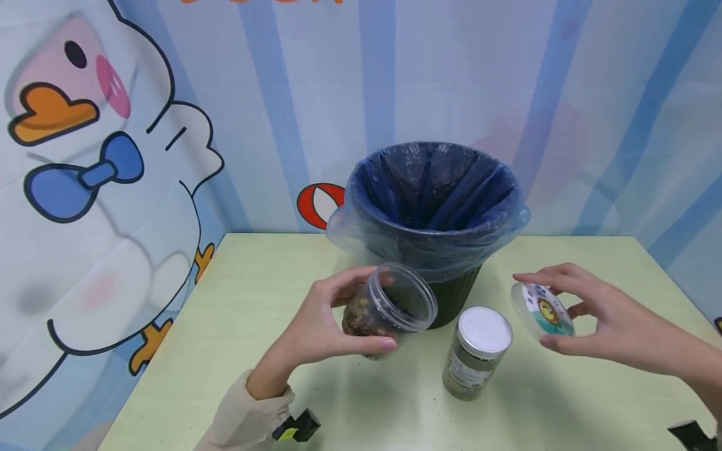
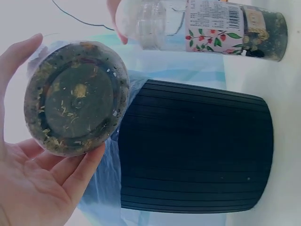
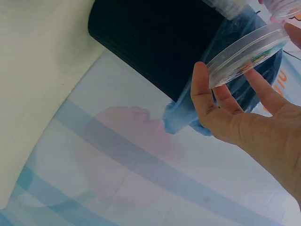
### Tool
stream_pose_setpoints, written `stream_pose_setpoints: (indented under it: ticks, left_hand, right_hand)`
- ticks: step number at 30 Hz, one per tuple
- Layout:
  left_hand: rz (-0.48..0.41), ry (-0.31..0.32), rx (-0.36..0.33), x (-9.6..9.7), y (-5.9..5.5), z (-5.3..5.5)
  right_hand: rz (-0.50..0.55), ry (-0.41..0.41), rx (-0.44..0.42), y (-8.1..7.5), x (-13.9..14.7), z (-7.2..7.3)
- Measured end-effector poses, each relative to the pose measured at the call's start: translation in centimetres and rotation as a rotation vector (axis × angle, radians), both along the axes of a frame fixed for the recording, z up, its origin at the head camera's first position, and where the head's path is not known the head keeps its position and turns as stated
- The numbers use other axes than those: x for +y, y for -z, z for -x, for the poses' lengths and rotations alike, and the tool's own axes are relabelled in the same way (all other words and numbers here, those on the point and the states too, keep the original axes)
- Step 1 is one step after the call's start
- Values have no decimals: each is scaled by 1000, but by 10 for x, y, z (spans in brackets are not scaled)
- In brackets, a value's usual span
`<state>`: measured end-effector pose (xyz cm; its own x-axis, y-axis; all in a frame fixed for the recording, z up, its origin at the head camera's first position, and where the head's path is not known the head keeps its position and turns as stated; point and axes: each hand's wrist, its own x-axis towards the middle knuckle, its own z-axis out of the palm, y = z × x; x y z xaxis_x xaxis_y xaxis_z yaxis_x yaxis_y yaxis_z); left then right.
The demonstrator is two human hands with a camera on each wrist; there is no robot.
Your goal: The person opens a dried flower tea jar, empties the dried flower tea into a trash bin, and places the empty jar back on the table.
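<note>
Pale tabletop (image 1: 265, 269), tilted jar (image 1: 388, 307): spill risk

Head view: a left hand (image 1: 318, 326) grips the open jar before a lined bin (image 1: 455, 295); further tipping could scatter contents (image 1: 359, 317). Left wrist view: the smooth jar could slip. Right wrist view: the right hand (image 3: 258, 126) pinches a lid (image 3: 245, 55); loosened fingertips could drop it.

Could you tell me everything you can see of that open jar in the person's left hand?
The open jar is clear and looks like plastic, with a wide mouth, a ridged neck and a round base. Mixed dark and tan bits lie inside. No lid is on it. The left hand holds it round its sides, tilted with its mouth toward the right, in front of the bag-lined bin.
</note>
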<state>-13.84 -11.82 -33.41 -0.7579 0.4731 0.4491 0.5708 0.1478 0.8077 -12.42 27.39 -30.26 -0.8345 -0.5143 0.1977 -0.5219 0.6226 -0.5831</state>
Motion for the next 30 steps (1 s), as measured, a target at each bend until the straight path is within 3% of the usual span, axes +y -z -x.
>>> stream_pose_setpoints:
  ticks: [6,15,21,27,30]
  left_hand:
    - [15,-18,-21,-8,10,-2]
    - [25,-19,-46,-16,21,-3]
    - [17,-11,-57,-19,28,-3]
    - [-2,-3,-59,-20,40,-3]
    - [-9,-1,-60,-21,46,-4]
  right_hand:
    - [14,-1,19,15,5,-2]
    - [-27,79,-32,35,8,-4]
    - [-40,90,-19,57,9,-4]
    - [-24,104,-87,82,5,-6]
    - [-31,107,-57,95,4,-7]
